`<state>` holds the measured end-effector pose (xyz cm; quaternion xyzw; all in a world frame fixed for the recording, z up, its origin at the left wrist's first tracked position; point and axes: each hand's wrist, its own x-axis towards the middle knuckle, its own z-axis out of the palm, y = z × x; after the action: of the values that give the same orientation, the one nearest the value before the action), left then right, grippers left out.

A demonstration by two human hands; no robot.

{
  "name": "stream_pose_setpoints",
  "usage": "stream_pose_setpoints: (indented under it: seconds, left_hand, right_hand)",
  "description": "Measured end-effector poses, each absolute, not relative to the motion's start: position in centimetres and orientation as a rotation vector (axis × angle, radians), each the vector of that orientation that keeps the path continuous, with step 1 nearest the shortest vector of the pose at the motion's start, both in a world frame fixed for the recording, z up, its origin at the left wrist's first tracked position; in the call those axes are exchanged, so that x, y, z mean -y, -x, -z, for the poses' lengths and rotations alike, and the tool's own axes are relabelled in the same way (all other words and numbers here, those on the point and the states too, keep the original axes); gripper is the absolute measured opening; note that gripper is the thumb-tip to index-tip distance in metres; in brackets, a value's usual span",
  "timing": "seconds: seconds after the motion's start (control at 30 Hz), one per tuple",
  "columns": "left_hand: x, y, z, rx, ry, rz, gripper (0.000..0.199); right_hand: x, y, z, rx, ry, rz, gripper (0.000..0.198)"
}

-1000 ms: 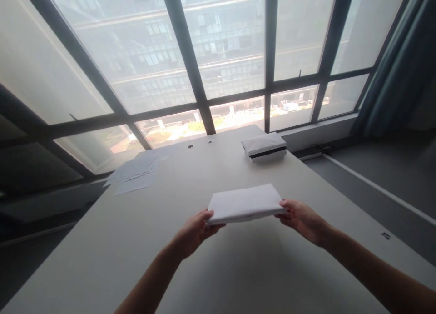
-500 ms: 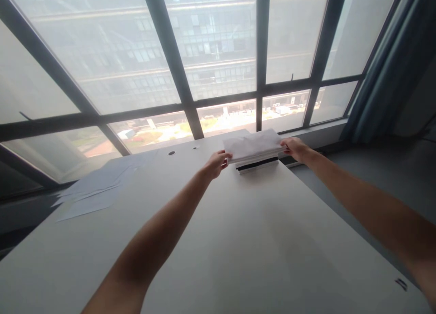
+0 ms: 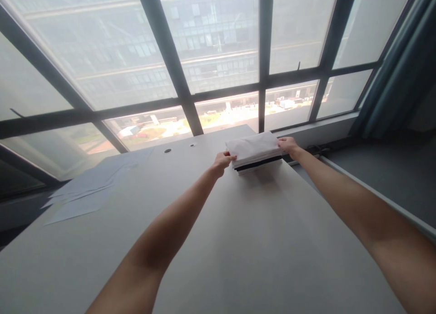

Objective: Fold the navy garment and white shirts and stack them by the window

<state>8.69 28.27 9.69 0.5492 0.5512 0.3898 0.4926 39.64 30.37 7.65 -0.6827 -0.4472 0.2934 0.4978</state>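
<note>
At the far right corner of the white table (image 3: 218,241), a folded white cloth (image 3: 254,147) is stretched between my two hands. My left hand (image 3: 222,163) pinches its left end. Its right end is gripped by my right hand (image 3: 289,147). Directly beneath it is a low stack with a black folded layer (image 3: 260,162) and white layers under that. The cloth appears to rest on this stack, its front edge just above the black layer. Whether it is a garment cannot be made out.
Several loose white sheets (image 3: 85,182) lie overlapped at the table's left. Two small round holes, one a dark cable hole (image 3: 167,151), sit near the back edge. Large windows with dark frames (image 3: 264,77) stand behind, and a blue curtain (image 3: 384,91) hangs at the right.
Both hands have lowered the folded white cloth onto the stack; the gap above the black layer has closed. The view has shifted slightly.
</note>
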Motion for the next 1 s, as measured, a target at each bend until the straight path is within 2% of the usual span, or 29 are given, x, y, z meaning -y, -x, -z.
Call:
stream_pose_setpoints:
  seconds: [0.2,0.53,0.73,0.87,1.0]
  left_hand:
    - [-27.8,-8.9,-8.2,-1.562,-1.311,-0.973,0.043]
    - [-26.6,-4.8,-11.7,-1.623,-1.516,-1.064,0.043]
    - [-20.4,1.5,-13.5,-1.568,-1.824,-1.122,0.048]
    - [-13.7,4.6,-10.9,-1.721,-2.209,-0.824,0.055]
    - [-6.6,5.4,-7.1,-1.870,-2.308,-0.487,0.062]
  right_hand:
    - [-30.0,-39.2,-7.3,1.126,1.737,-0.571,0.025]
    - [-26.2,-38.0,-10.9,1.234,1.825,-0.219,0.030]
    - [-20.3,-32.9,-12.2,1.362,1.645,-0.037,0.042]
    - [-15.0,-26.0,-10.1,1.538,1.466,-0.093,0.042]
    - [-8.8,-18.5,-7.0,1.766,1.453,-0.250,0.048]
